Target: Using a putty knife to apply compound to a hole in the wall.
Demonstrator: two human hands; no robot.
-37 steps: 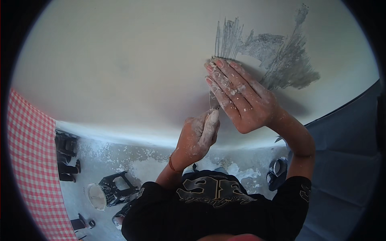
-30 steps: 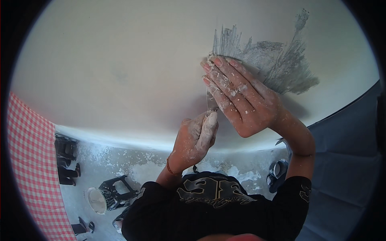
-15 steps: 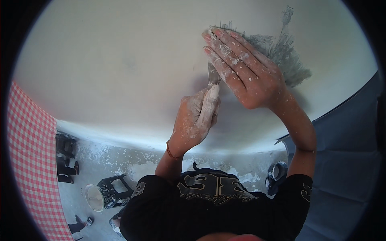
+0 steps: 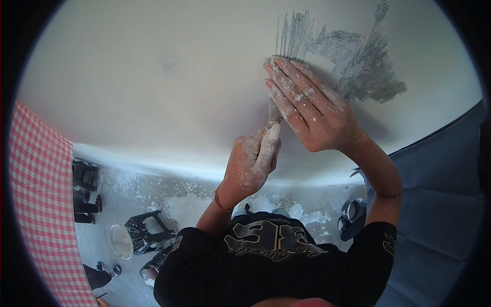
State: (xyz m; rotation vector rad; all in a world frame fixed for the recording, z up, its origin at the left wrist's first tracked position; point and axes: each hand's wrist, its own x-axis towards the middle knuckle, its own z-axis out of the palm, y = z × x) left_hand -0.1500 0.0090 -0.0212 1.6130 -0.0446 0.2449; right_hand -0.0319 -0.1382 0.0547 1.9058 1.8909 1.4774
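Note:
My left hand (image 4: pixel 250 163) is closed on a putty knife (image 4: pixel 274 110), whose metal blade points up the white wall (image 4: pixel 169 92). My right hand (image 4: pixel 312 107) lies flat over the blade, fingertips at its top edge, fingers outstretched and flecked with white crumbs. Part of the blade is hidden beneath it. Both hands are dusted with white powder. Rough grey streaks and patches (image 4: pixel 373 66) show on the wall above and right of my right hand.
A pink checked cloth (image 4: pixel 41 204) hangs at left, a grey-blue sheet (image 4: pixel 434 204) at right. Below are the spattered floor (image 4: pixel 179 192), a black stool (image 4: pixel 153 233), a bucket (image 4: pixel 120 240), other containers (image 4: pixel 353 215) and other people's legs and feet (image 4: pixel 89 207) at left.
Both hands and the knife went up the wall until half a second ago and are now lower again, with more of the grey streaks showing above my fingertips.

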